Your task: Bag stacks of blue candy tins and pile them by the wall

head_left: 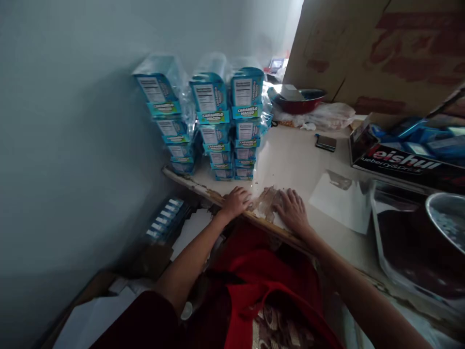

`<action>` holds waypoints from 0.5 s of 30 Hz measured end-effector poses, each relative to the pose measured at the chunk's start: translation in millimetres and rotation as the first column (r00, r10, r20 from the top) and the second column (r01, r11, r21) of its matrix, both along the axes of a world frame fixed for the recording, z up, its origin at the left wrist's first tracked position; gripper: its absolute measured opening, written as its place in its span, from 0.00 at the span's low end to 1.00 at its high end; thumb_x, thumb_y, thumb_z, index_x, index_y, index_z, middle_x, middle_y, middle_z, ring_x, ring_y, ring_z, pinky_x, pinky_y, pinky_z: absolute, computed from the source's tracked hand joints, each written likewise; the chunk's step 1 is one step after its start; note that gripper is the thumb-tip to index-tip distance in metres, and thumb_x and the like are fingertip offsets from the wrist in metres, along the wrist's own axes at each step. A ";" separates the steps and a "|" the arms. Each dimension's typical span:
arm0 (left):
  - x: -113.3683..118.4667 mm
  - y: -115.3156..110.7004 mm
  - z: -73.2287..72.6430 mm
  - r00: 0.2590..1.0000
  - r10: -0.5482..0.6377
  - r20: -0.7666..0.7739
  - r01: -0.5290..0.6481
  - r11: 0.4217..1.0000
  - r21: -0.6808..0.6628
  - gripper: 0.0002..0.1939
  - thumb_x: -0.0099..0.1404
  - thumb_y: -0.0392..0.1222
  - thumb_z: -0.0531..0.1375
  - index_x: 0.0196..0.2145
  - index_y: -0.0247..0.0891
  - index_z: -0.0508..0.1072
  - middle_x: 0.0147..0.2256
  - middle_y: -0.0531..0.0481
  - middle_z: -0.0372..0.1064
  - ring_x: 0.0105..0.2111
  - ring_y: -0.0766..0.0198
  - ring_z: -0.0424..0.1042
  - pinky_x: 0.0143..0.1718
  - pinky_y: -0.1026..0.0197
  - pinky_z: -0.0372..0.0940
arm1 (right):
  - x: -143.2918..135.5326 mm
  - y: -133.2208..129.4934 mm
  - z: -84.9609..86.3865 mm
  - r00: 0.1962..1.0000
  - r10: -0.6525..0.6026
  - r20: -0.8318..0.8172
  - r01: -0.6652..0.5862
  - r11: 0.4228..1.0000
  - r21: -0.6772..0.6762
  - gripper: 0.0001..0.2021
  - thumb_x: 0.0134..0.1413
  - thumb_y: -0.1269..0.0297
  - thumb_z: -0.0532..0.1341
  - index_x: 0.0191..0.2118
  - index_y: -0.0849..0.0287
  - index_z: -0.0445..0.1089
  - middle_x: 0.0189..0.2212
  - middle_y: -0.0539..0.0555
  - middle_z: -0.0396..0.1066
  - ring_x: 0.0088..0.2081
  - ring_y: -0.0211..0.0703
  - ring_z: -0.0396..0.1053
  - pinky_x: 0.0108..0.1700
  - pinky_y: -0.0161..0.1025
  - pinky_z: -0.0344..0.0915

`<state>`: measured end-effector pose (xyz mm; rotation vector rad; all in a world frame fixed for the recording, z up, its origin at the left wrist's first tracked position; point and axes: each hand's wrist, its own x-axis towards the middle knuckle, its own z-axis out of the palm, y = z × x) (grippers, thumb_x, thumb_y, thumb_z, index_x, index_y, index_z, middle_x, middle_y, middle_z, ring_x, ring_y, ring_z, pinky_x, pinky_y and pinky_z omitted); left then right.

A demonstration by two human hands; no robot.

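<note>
My left hand [237, 201] rests at the front edge of the white table [283, 155], its fingers curled a little over the surface; whether anything lies under them is hidden. To its right, my right hand [291, 209] lies palm down with fingers spread. Between the two hands is a crumpled clear plastic piece [267, 201], touching or close to the right thumb. Behind my left hand stand stacks of blue "Caramelo Macizo" boxes, a left stack [169, 127], a middle stack [218, 133] and a right stack [247, 128], partly in clear plastic.
A phone-like dark object [326, 142] and a white sheet [341, 201] lie on the right. Beyond them are a black box of blue packets [395, 160], a tray [379, 242] holding a large pot [428, 242], and a red bowl [300, 104]. Cardboard [348, 53] stands behind.
</note>
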<state>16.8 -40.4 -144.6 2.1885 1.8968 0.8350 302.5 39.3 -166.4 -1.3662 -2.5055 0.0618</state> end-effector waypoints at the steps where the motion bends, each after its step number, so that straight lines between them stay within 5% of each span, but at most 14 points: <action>1: 0.7 -2.0 -1.0 1.000 -0.005 0.001 0.005 1.000 -0.011 0.10 0.70 0.39 0.70 0.49 0.41 0.82 0.48 0.44 0.79 0.54 0.52 0.73 0.59 0.50 0.69 | 1.8 -1.9 -4.4 1.000 0.005 -0.004 -0.005 1.000 -0.002 0.34 0.76 0.44 0.53 0.77 0.59 0.60 0.77 0.68 0.56 0.79 0.67 0.50 0.77 0.65 0.51; 5: -0.6 -12.3 -7.4 1.000 -0.023 0.006 0.023 1.000 -0.012 0.10 0.73 0.41 0.68 0.50 0.42 0.81 0.50 0.44 0.78 0.55 0.52 0.73 0.59 0.49 0.71 | 7.8 -11.2 -12.8 0.997 0.047 -0.064 -0.049 0.999 -0.021 0.36 0.76 0.46 0.54 0.80 0.56 0.53 0.80 0.67 0.48 0.82 0.64 0.42 0.79 0.65 0.45; 10: -2.0 -11.1 -9.7 0.995 0.000 0.102 0.003 1.000 -0.030 0.08 0.77 0.43 0.62 0.47 0.43 0.82 0.49 0.44 0.81 0.54 0.53 0.76 0.59 0.48 0.73 | 9.3 -16.3 -1.8 0.988 0.042 -0.147 -0.059 0.992 -0.113 0.34 0.75 0.50 0.58 0.79 0.52 0.54 0.81 0.65 0.47 0.82 0.62 0.40 0.79 0.66 0.45; 15: 7.8 -13.6 21.3 0.853 0.353 0.385 -0.222 0.912 -0.345 0.06 0.67 0.48 0.66 0.37 0.47 0.83 0.47 0.46 0.83 0.53 0.50 0.79 0.63 0.44 0.72 | 14.2 -12.5 13.0 0.976 -0.002 -0.217 -0.059 0.959 -0.277 0.26 0.75 0.52 0.57 0.72 0.51 0.65 0.77 0.64 0.56 0.80 0.62 0.49 0.78 0.65 0.51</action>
